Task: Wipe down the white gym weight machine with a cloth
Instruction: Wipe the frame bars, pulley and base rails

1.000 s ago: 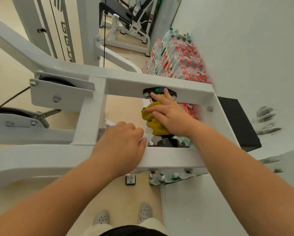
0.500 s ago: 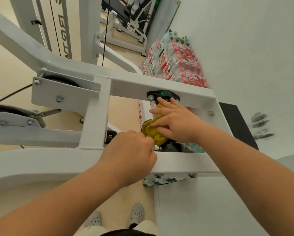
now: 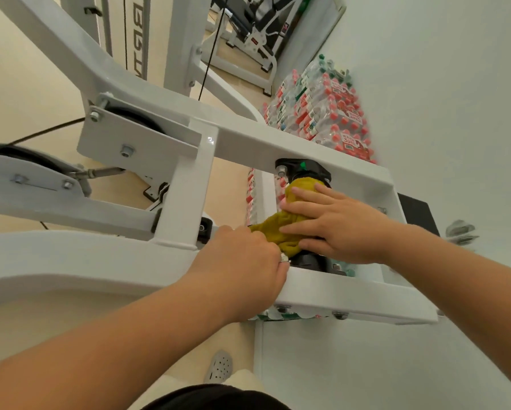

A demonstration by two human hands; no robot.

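The white gym weight machine (image 3: pixel 357 294) fills the view, its frame bars crossing in front of me. A yellow cloth (image 3: pixel 280 229) is wrapped round a black shaft (image 3: pixel 310 260) between two white bars. My right hand (image 3: pixel 334 229) grips the cloth against that shaft, fingers spread over it. My left hand (image 3: pixel 242 261) curls over the edge of the near white bar, right beside the cloth's lower end. The shaft's middle is hidden by cloth and hand.
Black pulley wheels (image 3: pixel 135 119) and cables sit at the left of the frame. Shrink-wrapped packs of water bottles (image 3: pixel 322 113) are stacked against the white wall (image 3: pixel 440 84) on the right. A black pad (image 3: pixel 417 214) lies beyond my right wrist. Beige floor lies below.
My right hand has slid the cloth up the shaft toward the far black bracket. My left hand has stayed gripping the near bar.
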